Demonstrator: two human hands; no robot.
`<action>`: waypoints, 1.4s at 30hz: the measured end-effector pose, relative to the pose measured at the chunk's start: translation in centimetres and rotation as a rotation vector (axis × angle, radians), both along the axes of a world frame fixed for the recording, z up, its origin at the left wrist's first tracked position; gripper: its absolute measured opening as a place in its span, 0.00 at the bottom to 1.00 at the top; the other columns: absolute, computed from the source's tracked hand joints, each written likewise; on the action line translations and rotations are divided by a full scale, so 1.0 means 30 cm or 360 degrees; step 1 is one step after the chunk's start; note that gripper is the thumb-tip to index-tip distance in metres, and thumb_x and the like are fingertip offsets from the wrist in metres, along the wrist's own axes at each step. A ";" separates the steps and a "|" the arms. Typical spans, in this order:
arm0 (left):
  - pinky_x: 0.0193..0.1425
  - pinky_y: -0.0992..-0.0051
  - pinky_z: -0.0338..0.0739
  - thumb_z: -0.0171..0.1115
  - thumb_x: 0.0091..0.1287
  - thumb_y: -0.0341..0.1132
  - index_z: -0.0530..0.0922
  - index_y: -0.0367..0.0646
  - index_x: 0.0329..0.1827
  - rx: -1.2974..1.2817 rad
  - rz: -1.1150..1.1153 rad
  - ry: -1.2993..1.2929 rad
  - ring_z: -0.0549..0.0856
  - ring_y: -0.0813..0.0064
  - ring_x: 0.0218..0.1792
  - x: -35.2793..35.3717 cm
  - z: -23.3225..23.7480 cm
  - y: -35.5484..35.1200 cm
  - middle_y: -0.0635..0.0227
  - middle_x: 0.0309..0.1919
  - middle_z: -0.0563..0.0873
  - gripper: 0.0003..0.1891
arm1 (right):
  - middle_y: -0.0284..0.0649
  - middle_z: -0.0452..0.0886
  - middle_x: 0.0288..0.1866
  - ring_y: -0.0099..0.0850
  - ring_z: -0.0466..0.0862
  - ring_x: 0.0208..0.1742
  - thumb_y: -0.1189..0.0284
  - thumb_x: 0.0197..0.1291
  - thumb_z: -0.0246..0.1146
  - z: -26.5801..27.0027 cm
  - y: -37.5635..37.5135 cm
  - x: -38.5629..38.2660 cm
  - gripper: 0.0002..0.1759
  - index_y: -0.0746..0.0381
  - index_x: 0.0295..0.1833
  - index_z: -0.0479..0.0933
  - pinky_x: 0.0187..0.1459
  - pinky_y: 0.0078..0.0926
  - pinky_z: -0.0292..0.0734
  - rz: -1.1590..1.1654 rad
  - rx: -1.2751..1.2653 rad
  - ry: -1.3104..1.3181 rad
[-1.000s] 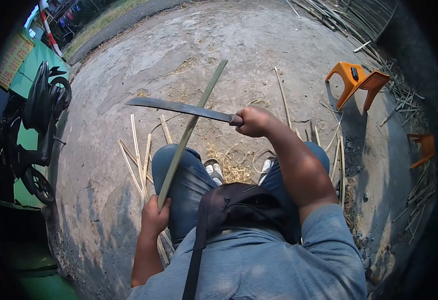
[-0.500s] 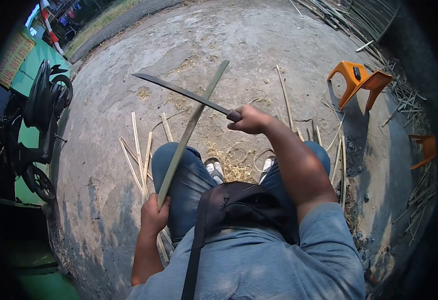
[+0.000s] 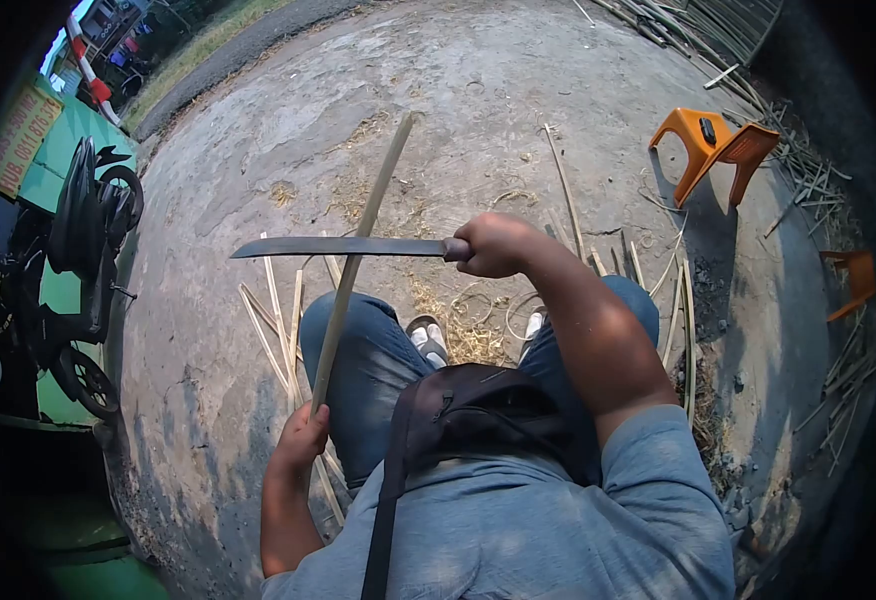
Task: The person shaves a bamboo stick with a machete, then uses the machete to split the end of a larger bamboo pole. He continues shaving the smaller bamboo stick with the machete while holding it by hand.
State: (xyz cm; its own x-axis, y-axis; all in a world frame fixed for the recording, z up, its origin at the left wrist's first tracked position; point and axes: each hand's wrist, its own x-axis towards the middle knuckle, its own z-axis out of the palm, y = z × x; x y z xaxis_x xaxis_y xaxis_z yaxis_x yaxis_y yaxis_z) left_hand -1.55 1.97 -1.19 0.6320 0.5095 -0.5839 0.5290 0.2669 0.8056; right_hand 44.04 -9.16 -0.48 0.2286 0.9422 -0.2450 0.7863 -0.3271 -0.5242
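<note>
Near my left thigh, my left hand point(image 3: 303, 438) is wrapped round the lower end of a long bamboo strip point(image 3: 379, 185). The strip slants up and away over my left knee, its far end above the concrete. My right hand point(image 3: 499, 245) grips the dark handle of a machete point(image 3: 303, 246) in front of my knees. The long blade points left, nearly level across the view, and crosses the strip around its middle. The blade appears to touch the strip there, though the exact contact is hard to make out.
Cut bamboo strips point(image 3: 276, 320) lie beside my left leg, with more strips point(image 3: 685, 330) to the right. Shavings point(image 3: 473, 345) cover the ground between my feet. An orange plastic stool point(image 3: 703, 150) stands at right. A parked motorbike point(image 3: 83, 250) is at left.
The machete has turned from a diagonal to nearly level, its blade lower along the strip and nearer me. The strip's far end has shifted left, and the strip now shows a narrower side.
</note>
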 end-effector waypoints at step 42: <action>0.30 0.76 0.64 0.58 0.83 0.49 0.74 0.45 0.37 0.0218 -0.0065 0.0171 0.69 0.85 0.26 0.027 0.037 -0.063 0.80 0.25 0.72 0.19 | 0.47 0.91 0.44 0.44 0.90 0.48 0.61 0.57 0.72 -0.030 -0.002 0.072 0.17 0.55 0.50 0.88 0.51 0.43 0.83 -0.0287 -0.0003 0.0129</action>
State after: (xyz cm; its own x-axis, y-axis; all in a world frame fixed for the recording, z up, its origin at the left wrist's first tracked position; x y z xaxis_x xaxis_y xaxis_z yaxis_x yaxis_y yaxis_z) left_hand -0.74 0.08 -0.07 0.5915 0.5640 -0.5762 0.6223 0.1352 0.7710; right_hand 46.19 -9.21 -1.38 0.3733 0.8873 -0.2710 0.6700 -0.4599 -0.5828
